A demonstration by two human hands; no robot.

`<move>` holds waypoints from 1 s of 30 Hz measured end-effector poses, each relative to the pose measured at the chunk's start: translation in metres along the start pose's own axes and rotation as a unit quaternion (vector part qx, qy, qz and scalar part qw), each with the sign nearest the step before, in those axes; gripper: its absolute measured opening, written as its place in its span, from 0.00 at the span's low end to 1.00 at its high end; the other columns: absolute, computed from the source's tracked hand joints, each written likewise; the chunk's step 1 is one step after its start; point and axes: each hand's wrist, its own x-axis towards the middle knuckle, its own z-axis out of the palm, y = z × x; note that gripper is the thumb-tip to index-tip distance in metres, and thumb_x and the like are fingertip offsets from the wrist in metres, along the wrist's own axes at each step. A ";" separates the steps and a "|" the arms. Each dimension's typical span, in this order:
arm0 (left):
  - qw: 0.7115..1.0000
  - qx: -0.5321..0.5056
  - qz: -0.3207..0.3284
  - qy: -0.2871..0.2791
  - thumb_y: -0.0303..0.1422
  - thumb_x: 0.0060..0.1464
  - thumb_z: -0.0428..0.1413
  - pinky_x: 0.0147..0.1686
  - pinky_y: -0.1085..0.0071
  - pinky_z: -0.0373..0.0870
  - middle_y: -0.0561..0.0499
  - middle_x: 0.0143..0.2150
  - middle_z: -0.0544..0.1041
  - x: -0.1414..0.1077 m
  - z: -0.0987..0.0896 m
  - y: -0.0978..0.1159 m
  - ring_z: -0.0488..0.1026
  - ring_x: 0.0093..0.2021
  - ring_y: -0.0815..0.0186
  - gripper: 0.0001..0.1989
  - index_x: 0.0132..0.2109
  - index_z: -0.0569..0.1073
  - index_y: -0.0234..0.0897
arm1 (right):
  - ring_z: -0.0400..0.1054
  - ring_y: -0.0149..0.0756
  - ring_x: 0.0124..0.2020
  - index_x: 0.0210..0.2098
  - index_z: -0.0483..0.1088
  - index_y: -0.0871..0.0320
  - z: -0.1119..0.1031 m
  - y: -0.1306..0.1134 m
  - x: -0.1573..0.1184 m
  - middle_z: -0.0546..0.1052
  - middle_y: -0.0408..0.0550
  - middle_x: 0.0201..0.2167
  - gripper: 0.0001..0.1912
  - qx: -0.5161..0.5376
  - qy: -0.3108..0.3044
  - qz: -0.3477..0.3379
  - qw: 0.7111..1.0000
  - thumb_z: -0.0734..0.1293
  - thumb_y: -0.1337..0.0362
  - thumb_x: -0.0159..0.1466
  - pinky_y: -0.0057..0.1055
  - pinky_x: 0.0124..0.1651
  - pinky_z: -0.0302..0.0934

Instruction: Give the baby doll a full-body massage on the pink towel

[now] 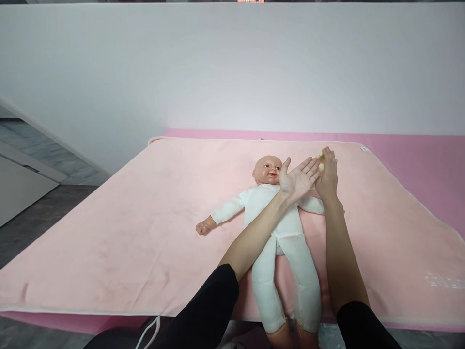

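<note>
A baby doll (274, 208) with a white cloth body lies on its back on a pink blanket (174, 194), its head toward the wall. Over its chest and beside its face, my left hand (298, 180) is open, palm up, with the fingers stretched to the right. My right hand (328, 174) is closed around a small pale yellow object (321, 165), held right at my left fingertips. Most of that object is hidden by the fingers, so its shape is unclear. My left forearm crosses the doll's body.
A plain white wall (254, 68) rises behind the blanket. A darker pink mat (417, 160) shows beneath it at the back and right. Grey floor (47, 208) lies at the left, and a white cord (150, 332) hangs at the front edge.
</note>
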 end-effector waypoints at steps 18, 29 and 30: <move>0.999 0.040 -0.003 -0.032 0.48 0.55 0.40 0.55 0.61 0.62 0.39 0.58 0.65 0.003 -0.007 0.000 0.60 0.61 0.58 0.28 0.49 0.67 0.30 | 0.36 0.41 0.67 0.62 0.48 0.56 -0.010 -0.006 0.003 0.51 0.51 0.63 0.30 -0.016 0.009 -0.007 1.000 0.52 0.68 0.59 0.56 0.62 0.33; 0.946 0.306 0.108 -0.010 0.44 0.54 0.45 0.51 0.63 0.65 0.44 0.37 0.78 -0.026 -0.021 0.008 0.72 0.49 0.58 0.20 0.32 0.75 0.34 | 0.35 0.43 0.67 0.65 0.42 0.59 -0.041 -0.014 0.009 0.46 0.52 0.65 0.37 0.009 0.088 0.023 0.996 0.51 0.73 0.55 0.54 0.64 0.36; 0.912 0.388 0.134 0.000 0.44 0.53 0.46 0.48 0.62 0.66 0.45 0.31 0.78 -0.036 -0.028 0.008 0.74 0.44 0.58 0.20 0.26 0.74 0.36 | 0.36 0.44 0.67 0.65 0.42 0.59 -0.045 -0.014 0.010 0.45 0.52 0.65 0.37 0.015 0.098 0.025 0.995 0.51 0.74 0.55 0.53 0.64 0.37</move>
